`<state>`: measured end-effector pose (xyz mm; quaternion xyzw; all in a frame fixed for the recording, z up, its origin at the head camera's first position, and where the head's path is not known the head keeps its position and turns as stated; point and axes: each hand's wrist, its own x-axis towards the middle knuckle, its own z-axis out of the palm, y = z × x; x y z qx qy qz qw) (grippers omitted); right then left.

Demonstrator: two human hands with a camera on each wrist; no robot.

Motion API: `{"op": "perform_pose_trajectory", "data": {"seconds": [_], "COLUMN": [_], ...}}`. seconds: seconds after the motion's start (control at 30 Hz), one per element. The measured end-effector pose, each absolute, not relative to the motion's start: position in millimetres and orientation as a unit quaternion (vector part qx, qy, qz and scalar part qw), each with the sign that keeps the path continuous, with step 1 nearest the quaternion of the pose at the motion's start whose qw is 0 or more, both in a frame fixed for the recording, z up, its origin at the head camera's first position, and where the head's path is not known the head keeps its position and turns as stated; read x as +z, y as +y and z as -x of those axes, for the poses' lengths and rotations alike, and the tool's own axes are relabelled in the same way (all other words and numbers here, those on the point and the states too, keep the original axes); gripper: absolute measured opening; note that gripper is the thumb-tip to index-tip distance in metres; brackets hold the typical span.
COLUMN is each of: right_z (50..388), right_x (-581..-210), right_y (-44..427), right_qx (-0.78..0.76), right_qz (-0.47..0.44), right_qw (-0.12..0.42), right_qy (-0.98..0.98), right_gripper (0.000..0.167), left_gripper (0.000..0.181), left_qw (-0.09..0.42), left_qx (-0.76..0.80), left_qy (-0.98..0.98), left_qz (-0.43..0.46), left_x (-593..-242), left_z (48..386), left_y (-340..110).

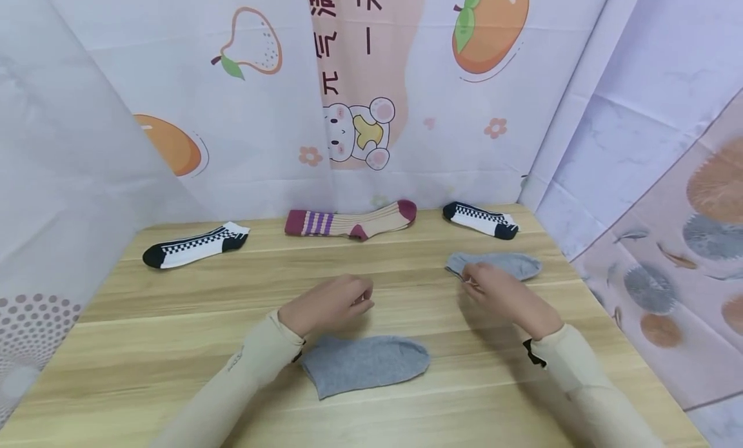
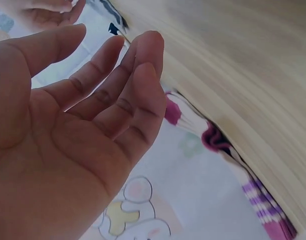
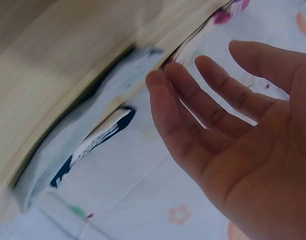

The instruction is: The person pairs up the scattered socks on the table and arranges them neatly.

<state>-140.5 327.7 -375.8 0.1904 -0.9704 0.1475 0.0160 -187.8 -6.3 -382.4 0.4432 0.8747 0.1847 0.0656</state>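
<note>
My left hand (image 1: 331,303) hovers over the middle of the table with its fingers loosely bent. The left wrist view shows an empty palm. Just below it on the near side lies a grey sock (image 1: 368,364), flat, its opening to the left. My right hand (image 1: 502,293) hangs by a second grey sock (image 1: 511,264) at the right and hides part of its near edge. Nothing lies in the right palm in the right wrist view, where the fingers (image 3: 187,95) are loosely bent and apart from the sock.
Along the back of the wooden table (image 1: 191,332) lie a black-and-white sock (image 1: 197,245) at left, a beige sock with maroon ends and purple stripes (image 1: 354,221) in the middle, and another black-and-white sock (image 1: 480,220) at right. A printed curtain (image 1: 249,132) stands behind.
</note>
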Motion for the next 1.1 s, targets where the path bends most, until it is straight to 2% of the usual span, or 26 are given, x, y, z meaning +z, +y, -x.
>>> {"op": "perform_pose_trajectory", "data": {"seconds": [0.47, 0.7, 0.83, 1.1], "right_z": [159, 166, 169, 171], "right_x": [-378, -385, -391, -403], "right_y": [370, 394, 409, 432], "right_qx": [0.144, 0.155, 0.156, 0.147], "right_qz": [-0.135, -0.107, -0.086, -0.049], "right_qw": [0.048, 0.074, 0.086, 0.061], "right_qy": [-0.979, -0.979, -0.98, -0.986], "right_gripper": [0.021, 0.027, 0.034, 0.045], "left_gripper": [0.008, 0.019, 0.019, 0.018], "left_qw": [0.045, 0.058, 0.055, 0.061], "left_qx": [0.154, 0.128, 0.122, 0.132], "left_qy": [0.856, 0.867, 0.867, 0.871], "left_qz": [-0.492, -0.477, -0.479, -0.469], "left_x": [-378, -377, -382, -400], "left_z": [223, 242, 252, 272], "left_y": [60, 97, 122, 169]}}
